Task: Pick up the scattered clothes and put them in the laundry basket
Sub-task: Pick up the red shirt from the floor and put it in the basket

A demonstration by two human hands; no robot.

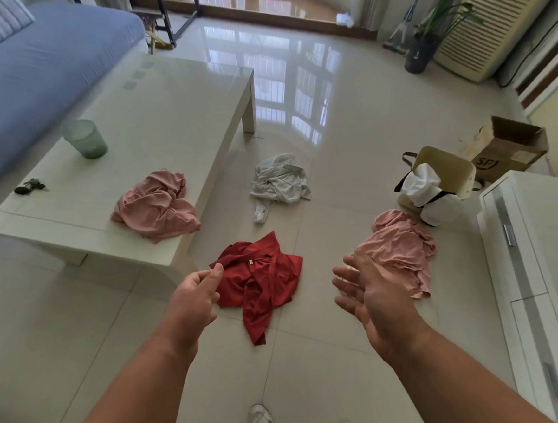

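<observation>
A red garment lies crumpled on the tiled floor in front of me. A pink garment lies to its right, and a white one farther off. Another pink garment sits on the near corner of the white coffee table. The cream laundry basket stands at the right with white cloth in it. My left hand hovers with loosely curled fingers just left of the red garment. My right hand is spread, palm inward, over the floor beside the right pink garment. Both hold nothing.
A green cup and a small dark object sit on the table. A blue sofa is at the left. A cardboard box stands behind the basket, a white cabinet at the right, a potted plant far right.
</observation>
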